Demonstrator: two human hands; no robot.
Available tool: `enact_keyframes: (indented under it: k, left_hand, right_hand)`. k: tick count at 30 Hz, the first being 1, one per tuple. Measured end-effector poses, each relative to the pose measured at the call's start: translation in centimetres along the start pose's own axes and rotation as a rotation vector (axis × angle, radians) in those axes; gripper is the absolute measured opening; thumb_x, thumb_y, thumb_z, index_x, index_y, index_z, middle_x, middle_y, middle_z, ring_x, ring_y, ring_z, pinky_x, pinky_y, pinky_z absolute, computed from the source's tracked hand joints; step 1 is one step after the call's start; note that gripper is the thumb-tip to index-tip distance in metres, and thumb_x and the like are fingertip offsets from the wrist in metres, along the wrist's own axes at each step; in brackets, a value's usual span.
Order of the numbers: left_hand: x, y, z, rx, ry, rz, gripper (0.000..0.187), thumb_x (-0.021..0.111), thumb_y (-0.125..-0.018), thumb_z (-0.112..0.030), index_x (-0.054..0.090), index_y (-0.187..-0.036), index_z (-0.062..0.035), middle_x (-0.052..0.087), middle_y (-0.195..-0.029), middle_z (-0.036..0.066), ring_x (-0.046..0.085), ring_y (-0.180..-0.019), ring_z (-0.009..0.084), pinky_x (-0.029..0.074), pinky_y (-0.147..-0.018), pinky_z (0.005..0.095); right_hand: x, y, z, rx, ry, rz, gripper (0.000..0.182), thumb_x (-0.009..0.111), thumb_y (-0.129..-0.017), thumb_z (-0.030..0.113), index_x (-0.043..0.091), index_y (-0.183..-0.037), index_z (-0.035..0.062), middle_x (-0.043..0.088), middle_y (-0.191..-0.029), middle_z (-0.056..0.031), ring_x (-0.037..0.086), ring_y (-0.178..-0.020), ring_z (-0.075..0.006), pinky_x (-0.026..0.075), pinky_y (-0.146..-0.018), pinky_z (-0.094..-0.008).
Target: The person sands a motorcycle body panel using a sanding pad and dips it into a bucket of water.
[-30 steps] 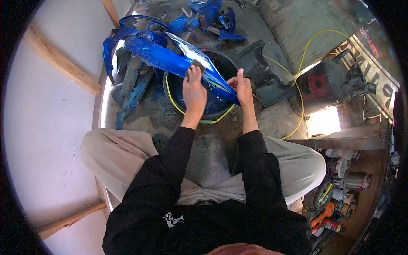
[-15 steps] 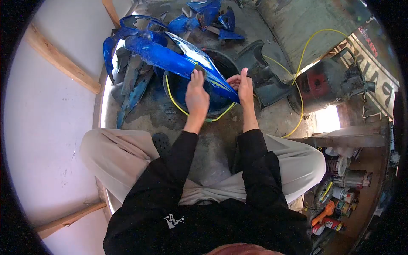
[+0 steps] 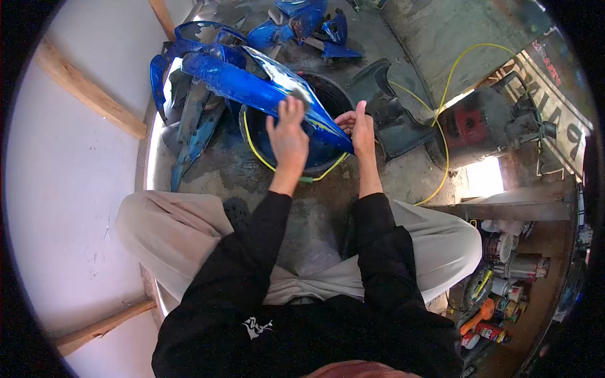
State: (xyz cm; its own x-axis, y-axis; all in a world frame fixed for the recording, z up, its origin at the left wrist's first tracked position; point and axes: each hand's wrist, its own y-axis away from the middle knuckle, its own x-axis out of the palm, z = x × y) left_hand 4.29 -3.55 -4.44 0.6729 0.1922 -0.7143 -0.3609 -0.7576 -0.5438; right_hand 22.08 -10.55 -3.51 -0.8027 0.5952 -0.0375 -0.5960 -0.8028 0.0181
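A long glossy blue panel [image 3: 239, 88] with white and yellow-green markings lies slantwise over a dark round tub [image 3: 321, 165], its narrow tip towards me. My left hand [image 3: 290, 142], a little blurred, presses a small dark pad [image 3: 305, 96] onto the panel's marked face; the fingertips partly hide the pad. At the panel's lower right tip, my right hand [image 3: 360, 132] supports the edge, thumb pointing up and fingers curled against the panel. A yellow hose [image 3: 253, 143] runs round the near side of the tub.
More blue parts [image 3: 302, 25] lie at the back, and dark panels [image 3: 198, 123] lean at the left. Right of the tub are a black plastic part [image 3: 397, 120] and a dark tank [image 3: 472, 126]. Cans and an orange-handled tool [image 3: 477, 316] fill a shelf at the lower right.
My left hand has shifted slightly up and left, its thumb now further out, while the dark pad has moved right along the panel. My right hand stays nearly where it was.
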Motion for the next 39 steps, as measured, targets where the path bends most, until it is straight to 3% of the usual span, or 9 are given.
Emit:
enact_keyframes:
  k: [3,9,17,20,23,29,33,35,39]
  left_hand:
    - [0.3,-1.0,1.7,-0.059,-0.024,-0.032,0.053,0.058,-0.087,0.002,0.059,-0.139,-0.0074,0.05,-0.154,0.012,0.044,-0.145,0.0299,0.037,-0.113,0.0537]
    - [0.2,4.9,-6.5,0.142,0.223,0.117,0.051,0.06,-0.084,0.002,0.064,-0.135,-0.0073,0.051,-0.155,0.011,0.042,-0.148,0.0283,0.033,-0.116,0.0538]
    - [0.1,-0.5,1.1,-0.033,0.033,-0.016,0.056,0.058,-0.09,0.0,0.058,-0.144,-0.013,0.049,-0.158,0.006,0.046,-0.146,0.0272,0.036,-0.113,0.0588]
    - [0.8,-0.8,2.5,-0.026,0.005,-0.027,0.056,0.056,-0.088,0.001,0.056,-0.144,-0.0043,0.049,-0.155,0.016,0.048,-0.142,0.0332,0.041,-0.109,0.052]
    - [-0.5,2.5,-3.5,0.052,-0.006,0.1,0.056,0.056,-0.087,0.002,0.056,-0.143,0.0,0.053,-0.151,0.02,0.048,-0.143,0.0336,0.037,-0.114,0.047]
    - [-0.4,5.0,-4.4,0.11,0.156,0.118,0.057,0.062,-0.087,-0.002,0.057,-0.143,-0.0088,0.048,-0.156,0.01,0.037,-0.149,0.0336,0.028,-0.118,0.0584]
    - [-1.0,1.1,-0.9,-0.065,0.005,0.025,0.056,0.058,-0.09,-0.001,0.059,-0.144,-0.0155,0.05,-0.158,0.006,0.038,-0.148,0.0433,0.025,-0.117,0.0656]
    - [0.0,0.4,1.5,-0.062,-0.018,-0.037,0.057,0.057,-0.089,0.001,0.058,-0.144,-0.0123,0.049,-0.157,0.008,0.04,-0.146,0.0423,0.027,-0.116,0.0654]
    - [-0.5,3.0,-3.8,0.027,0.039,0.079,0.057,0.058,-0.085,0.004,0.06,-0.141,-0.0077,0.051,-0.153,0.015,0.039,-0.147,0.0417,0.027,-0.118,0.0614]
  right_hand:
    - [0.2,0.0,0.3,-0.012,0.031,0.001,0.092,0.029,-0.105,0.071,0.074,-0.078,-0.0038,0.07,-0.071,-0.0094,0.064,-0.065,-0.0148,0.048,-0.062,-0.0264]
    - [0.0,-0.9,-0.5,-0.11,0.135,-0.056,0.091,0.029,-0.106,0.07,0.074,-0.077,-0.0044,0.071,-0.071,-0.0102,0.064,-0.063,-0.0151,0.048,-0.061,-0.0271]
    - [0.2,0.2,0.5,-0.022,0.058,-0.011,0.091,0.03,-0.106,0.069,0.076,-0.08,-0.0042,0.069,-0.07,-0.0099,0.062,-0.064,-0.0158,0.047,-0.061,-0.0288]
    - [0.1,0.0,0.2,-0.042,0.106,-0.008,0.093,0.029,-0.105,0.072,0.075,-0.08,-0.0047,0.069,-0.071,-0.0106,0.063,-0.064,-0.0155,0.047,-0.061,-0.0276]
    - [0.4,-0.8,0.1,-0.036,0.105,-0.009,0.094,0.029,-0.104,0.074,0.075,-0.08,-0.0051,0.07,-0.071,-0.0112,0.063,-0.064,-0.016,0.047,-0.061,-0.0271]
    - [0.1,-0.1,0.3,-0.016,0.069,-0.022,0.094,0.029,-0.103,0.075,0.075,-0.081,-0.0048,0.069,-0.071,-0.0109,0.064,-0.064,-0.0169,0.048,-0.062,-0.0283]
    - [0.0,-0.1,0.1,-0.017,0.079,-0.011,0.095,0.029,-0.103,0.075,0.075,-0.08,-0.0045,0.07,-0.072,-0.0109,0.065,-0.065,-0.0169,0.049,-0.062,-0.029]
    - [0.0,-0.2,0.0,-0.03,0.082,-0.009,0.094,0.029,-0.103,0.075,0.075,-0.08,-0.0043,0.07,-0.072,-0.011,0.065,-0.065,-0.017,0.049,-0.062,-0.0291]
    - [0.4,-0.3,0.5,-0.014,0.077,0.005,0.093,0.03,-0.103,0.074,0.075,-0.08,-0.0039,0.071,-0.073,-0.0114,0.065,-0.065,-0.0172,0.05,-0.062,-0.0289]
